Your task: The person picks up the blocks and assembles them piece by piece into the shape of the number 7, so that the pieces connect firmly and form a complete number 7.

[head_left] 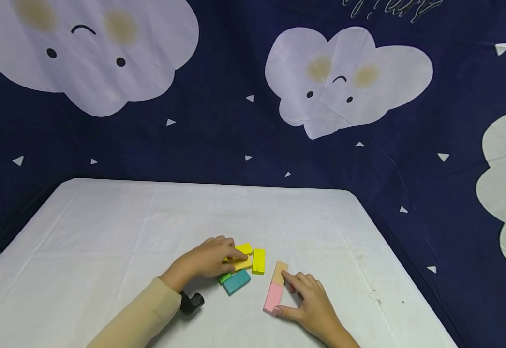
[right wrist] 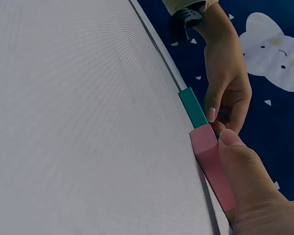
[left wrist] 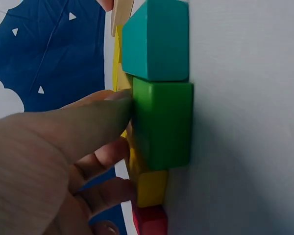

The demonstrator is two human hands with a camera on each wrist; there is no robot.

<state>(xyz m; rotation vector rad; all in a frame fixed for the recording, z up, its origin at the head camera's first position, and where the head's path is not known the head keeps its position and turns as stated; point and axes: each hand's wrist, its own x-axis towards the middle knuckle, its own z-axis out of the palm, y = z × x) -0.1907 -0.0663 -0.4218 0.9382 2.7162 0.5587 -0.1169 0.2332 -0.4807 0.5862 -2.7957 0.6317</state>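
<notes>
Several coloured blocks lie in a loose cluster on the table. My left hand (head_left: 215,256) reaches over it, thumb and index finger at the sides of a light orange block (head_left: 242,264). Around that block are a teal block (head_left: 237,282), a green block (left wrist: 164,125), a bright yellow block (head_left: 259,261) and another yellow one (head_left: 245,248). A red block (left wrist: 152,220) shows past the left fingers in the left wrist view. My right hand (head_left: 311,304) holds a pink block (head_left: 273,297) and a tan block (head_left: 279,272), lined up end to end, with thumb on the pink and index finger on the tan.
A white cloth (head_left: 118,227) with fold creases covers the table. Behind hangs a dark blue curtain (head_left: 218,140) printed with clouds and small triangles. A black device (head_left: 191,303) sits at my left wrist, low over the cloth.
</notes>
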